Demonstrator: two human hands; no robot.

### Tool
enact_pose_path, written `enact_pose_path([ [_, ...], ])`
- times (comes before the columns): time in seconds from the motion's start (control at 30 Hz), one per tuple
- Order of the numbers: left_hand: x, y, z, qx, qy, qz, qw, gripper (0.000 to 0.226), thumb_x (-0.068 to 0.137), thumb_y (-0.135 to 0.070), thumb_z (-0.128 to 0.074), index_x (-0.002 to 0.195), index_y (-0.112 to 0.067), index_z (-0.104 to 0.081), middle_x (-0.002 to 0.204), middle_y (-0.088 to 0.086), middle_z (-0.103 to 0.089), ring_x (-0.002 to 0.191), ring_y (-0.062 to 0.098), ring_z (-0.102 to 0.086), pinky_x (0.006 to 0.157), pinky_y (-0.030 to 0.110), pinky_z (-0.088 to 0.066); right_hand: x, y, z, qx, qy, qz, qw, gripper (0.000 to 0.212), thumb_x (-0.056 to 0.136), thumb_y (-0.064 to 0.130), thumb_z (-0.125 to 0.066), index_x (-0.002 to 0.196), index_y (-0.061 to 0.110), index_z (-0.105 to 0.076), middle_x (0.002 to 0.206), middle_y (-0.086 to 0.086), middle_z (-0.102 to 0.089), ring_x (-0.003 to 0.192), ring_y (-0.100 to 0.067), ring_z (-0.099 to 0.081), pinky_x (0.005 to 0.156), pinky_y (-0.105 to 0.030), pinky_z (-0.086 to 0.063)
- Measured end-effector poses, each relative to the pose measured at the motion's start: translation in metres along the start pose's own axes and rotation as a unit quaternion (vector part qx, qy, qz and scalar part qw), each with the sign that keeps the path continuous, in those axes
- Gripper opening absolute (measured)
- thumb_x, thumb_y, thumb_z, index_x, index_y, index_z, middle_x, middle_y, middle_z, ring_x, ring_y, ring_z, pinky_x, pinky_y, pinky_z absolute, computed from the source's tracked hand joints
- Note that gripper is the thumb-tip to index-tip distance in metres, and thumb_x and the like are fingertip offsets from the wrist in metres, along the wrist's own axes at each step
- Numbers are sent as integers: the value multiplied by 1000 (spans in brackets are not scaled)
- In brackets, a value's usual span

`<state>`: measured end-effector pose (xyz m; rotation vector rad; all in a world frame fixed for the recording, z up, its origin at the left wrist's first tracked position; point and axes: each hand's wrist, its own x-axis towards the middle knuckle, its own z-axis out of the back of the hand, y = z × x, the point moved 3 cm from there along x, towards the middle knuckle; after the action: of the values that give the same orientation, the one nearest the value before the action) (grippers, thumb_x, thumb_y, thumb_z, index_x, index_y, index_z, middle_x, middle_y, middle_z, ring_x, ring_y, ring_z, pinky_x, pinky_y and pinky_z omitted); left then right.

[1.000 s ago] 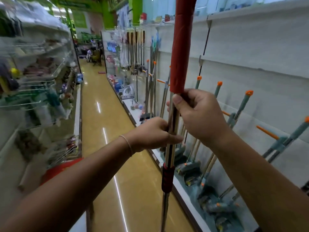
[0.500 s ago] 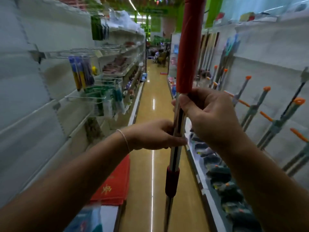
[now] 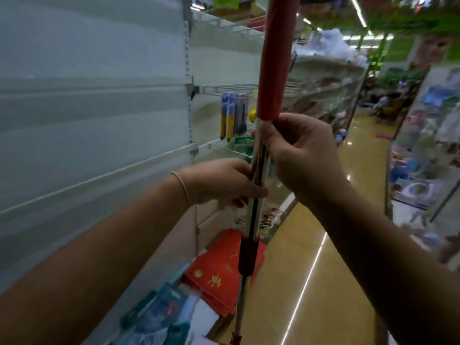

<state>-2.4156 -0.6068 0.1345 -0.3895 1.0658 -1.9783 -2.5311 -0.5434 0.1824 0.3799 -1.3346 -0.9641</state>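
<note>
I hold a long mop pole (image 3: 254, 220) upright in front of me. Its shaft is shiny metal, with a red sleeve (image 3: 275, 61) on the upper part and a dark red collar (image 3: 247, 256) lower down. My right hand (image 3: 303, 158) grips the shaft just under the red sleeve, thumb along the metal. My left hand (image 3: 221, 183) grips the shaft a little lower, with a thin band on its wrist. The pole's top and bottom ends run out of view.
A white panelled shelf wall (image 3: 94, 125) fills the left, with wire racks (image 3: 224, 89) and hanging items. Red mats (image 3: 221, 275) and packaged goods (image 3: 159, 317) lie on the bottom shelf. The yellow aisle floor (image 3: 311, 282) runs ahead; another goods shelf (image 3: 428, 150) stands right.
My view has swung left, from the mop display on the right to the left shelf wall. Both hands keep their grip on the pole at about the same places.
</note>
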Motion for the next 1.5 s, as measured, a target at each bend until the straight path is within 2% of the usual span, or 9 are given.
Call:
enact_pose_path([
  [0.1, -2, 12, 18, -46, -68, 22, 996, 18, 93, -19, -64, 105, -6, -67, 100, 10, -66, 87, 22, -63, 80, 32, -55, 24, -7, -22, 33, 36, 12, 999, 15, 96, 14, -58, 91, 3, -68, 88, -27, -67, 82, -41, -64, 70, -57, -52],
  [0.23, -4, 24, 54, -66, -156, 22, 985, 13, 90, -14, -67, 100, -7, -69, 93, 5, -69, 90, 21, -67, 84, 37, -56, 58, -12, -54, 54, 64, 27, 996, 15, 96, 15, -58, 85, 10, -67, 89, -26, -69, 86, -42, -64, 73, -59, -52],
  [0.33, -4, 31, 80, -59, -217, 20, 974, 18, 87, -14, -71, 101, -3, -70, 95, 12, -71, 91, 27, -69, 85, 40, -58, 84, -15, -76, 74, 80, 38, 993, 17, 96, 17, -58, 87, 8, -69, 87, -24, -70, 83, -39, -66, 73, -56, -54],
  [0.47, -8, 42, 111, -55, -259, 21, 964, 20, 89, -20, -69, 100, -4, -71, 97, 13, -73, 92, 27, -70, 84, 41, -59, 113, -15, -105, 101, 118, 48, 987, 14, 97, 18, -58, 88, 13, -68, 88, -18, -73, 81, -30, -70, 74, -45, -58],
  [0.77, -19, 64, 155, -37, -385, 29, 922, 20, 89, -27, -69, 92, -7, -70, 89, 13, -73, 83, 27, -72, 75, 45, -61, 155, -20, -158, 139, 182, 84, 970, 13, 96, 20, -57, 88, 17, -67, 89, -18, -72, 84, -33, -69, 76, -48, -56],
  [0.93, -22, 65, 181, -24, -438, 43, 898, 19, 88, -27, -70, 89, -8, -71, 85, 14, -73, 79, 28, -72, 72, 44, -62, 189, -10, -175, 182, 230, 117, 949, 14, 93, 27, -62, 102, 17, -65, 94, -13, -69, 90, -28, -67, 83, -46, -57],
  [1.13, -23, 49, 218, -55, -447, 105, 886, 15, 87, -18, -71, 93, -5, -68, 93, 15, -71, 90, 31, -71, 80, 45, -61, 229, 2, -199, 256, 218, 124, 934, 18, 95, 25, -60, 90, 11, -69, 86, -17, -71, 79, -32, -67, 71, -46, -58],
  [1.33, -30, 22, 253, -47, -534, 75, 841, 7, 86, -8, -69, 84, -2, -68, 90, 23, -70, 90, 40, -71, 80, 52, -60, 252, 6, -225, 301, 238, 132, 914, 17, 91, 23, -66, 83, 8, -71, 74, -15, -71, 64, -27, -69, 58, -37, -58],
  [1.5, -25, 11, 266, -9, -557, 73, 827, 7, 90, -10, -66, 90, -3, -68, 89, 16, -72, 83, 28, -74, 76, 41, -62, 271, 12, -229, 327, 235, 160, 901, 15, 90, 26, -67, 84, 12, -70, 72, -9, -73, 61, -21, -70, 58, -35, -61],
])
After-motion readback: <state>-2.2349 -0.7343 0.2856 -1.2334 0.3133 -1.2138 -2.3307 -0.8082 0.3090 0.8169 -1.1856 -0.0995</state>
